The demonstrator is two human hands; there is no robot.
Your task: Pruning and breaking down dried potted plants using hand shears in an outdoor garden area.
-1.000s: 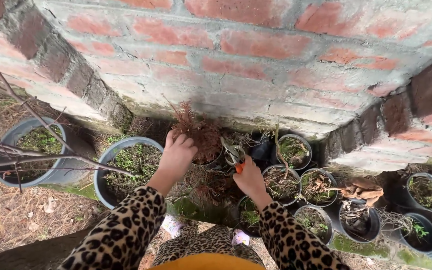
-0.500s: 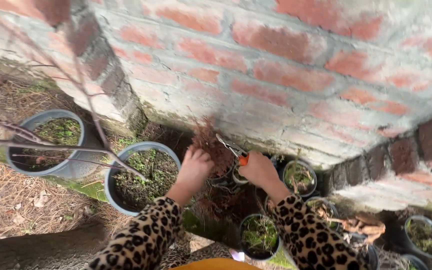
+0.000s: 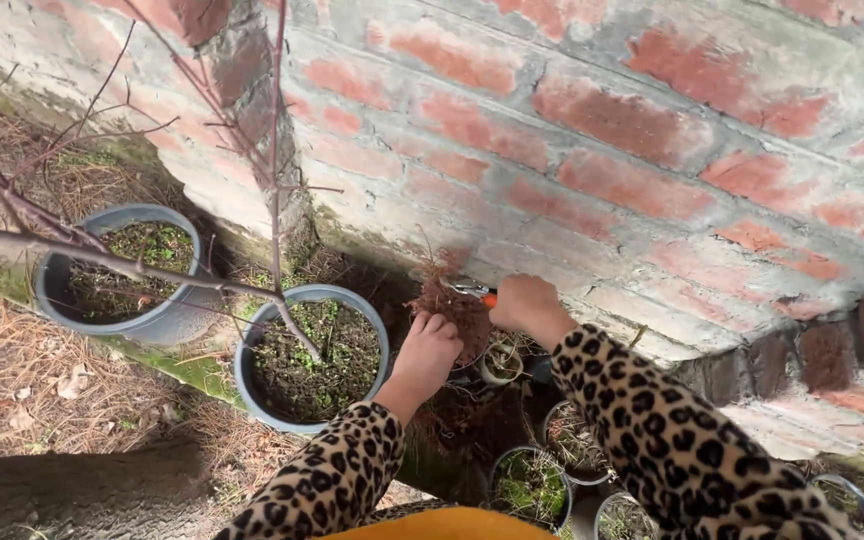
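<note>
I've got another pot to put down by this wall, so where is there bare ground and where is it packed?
Free: the pine-straw ground left of the large grey pot and below the second grey pot. Crowded: the wall foot, where the left hand, right hand, pruning shears, brown dried plant and small pots cluster.

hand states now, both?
Left hand: closed on the brown plant.
Right hand: closed on the orange-handled pruners.

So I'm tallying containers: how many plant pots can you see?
7, perhaps more hidden: two big grey pots at left, a small pot below the hands, three bottom centre, one bottom right.
</note>
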